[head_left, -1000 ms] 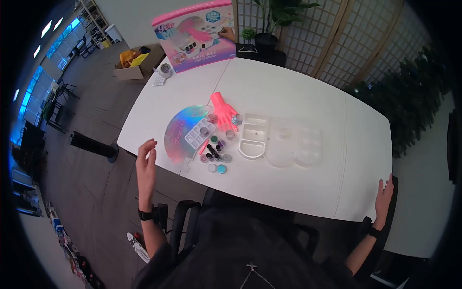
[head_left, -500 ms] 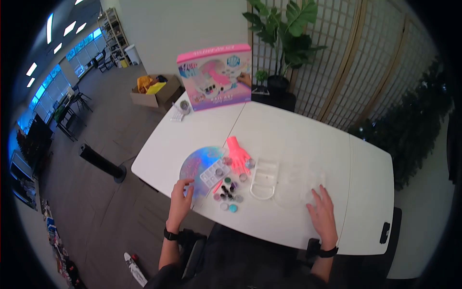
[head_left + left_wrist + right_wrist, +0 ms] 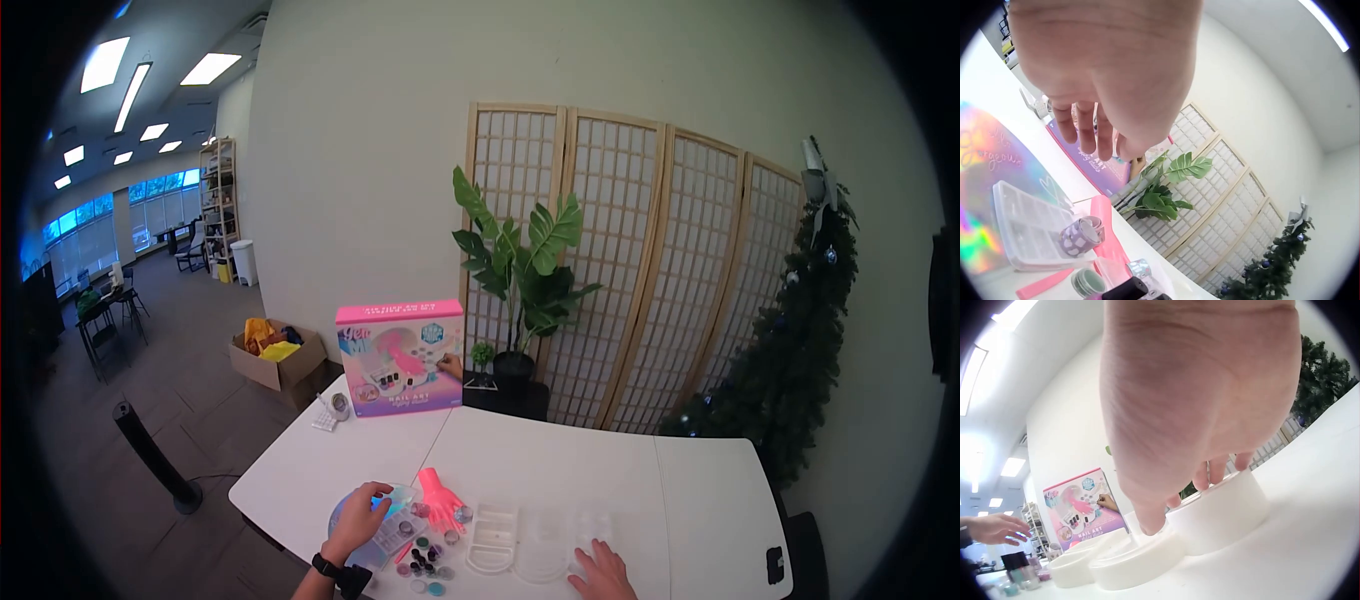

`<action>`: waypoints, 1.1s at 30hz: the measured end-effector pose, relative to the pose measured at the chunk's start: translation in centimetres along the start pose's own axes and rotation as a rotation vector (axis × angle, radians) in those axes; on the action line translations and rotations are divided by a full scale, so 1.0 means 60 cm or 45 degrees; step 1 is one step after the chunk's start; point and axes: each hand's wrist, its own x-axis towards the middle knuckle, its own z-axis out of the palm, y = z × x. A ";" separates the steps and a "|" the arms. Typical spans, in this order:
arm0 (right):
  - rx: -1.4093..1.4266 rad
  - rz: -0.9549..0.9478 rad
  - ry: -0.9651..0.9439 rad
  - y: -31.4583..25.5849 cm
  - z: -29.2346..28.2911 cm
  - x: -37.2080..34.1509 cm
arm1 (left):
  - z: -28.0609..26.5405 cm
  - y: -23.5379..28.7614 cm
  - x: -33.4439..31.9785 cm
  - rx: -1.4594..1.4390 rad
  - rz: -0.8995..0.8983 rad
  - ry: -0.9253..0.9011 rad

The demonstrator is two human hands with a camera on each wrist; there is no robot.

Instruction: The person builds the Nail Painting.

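My left hand hovers above the iridescent round mat and the segmented clear tray, holding nothing, fingers relaxed. In the left wrist view a patterned tape roll rests on that tray, beside the pink model hand. My right hand is at the right end of the clear plastic trays; in the right wrist view its fingers hang over the white tray's rim, and I cannot tell whether they touch it. Small pots and dark-capped bottles cluster between the hands.
A pink and purple box stands at the table's back left, with a tape roll beside it. A white compartment tray lies right of the model hand. Behind the table are a potted plant and a folding screen.
The head view has tilted upward. My right hand has come from the table's right edge to the clear trays, and my left hand has moved in from the left edge over the mat.
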 end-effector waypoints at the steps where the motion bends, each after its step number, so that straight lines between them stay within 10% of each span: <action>1: 0.007 0.003 -0.020 0.000 0.000 -0.001 | 0.002 -0.003 0.008 -0.006 0.022 0.019; 15: -0.036 0.012 -0.064 0.004 -0.007 0.016 | 0.114 -0.131 0.163 0.131 -0.070 -0.335; 23: 0.000 0.114 -0.171 -0.030 -0.033 0.009 | 0.147 -0.077 0.190 0.613 -0.161 -0.543; 33: -0.016 0.135 -0.189 -0.035 -0.035 0.015 | 0.151 -0.085 0.212 0.382 -0.331 -0.610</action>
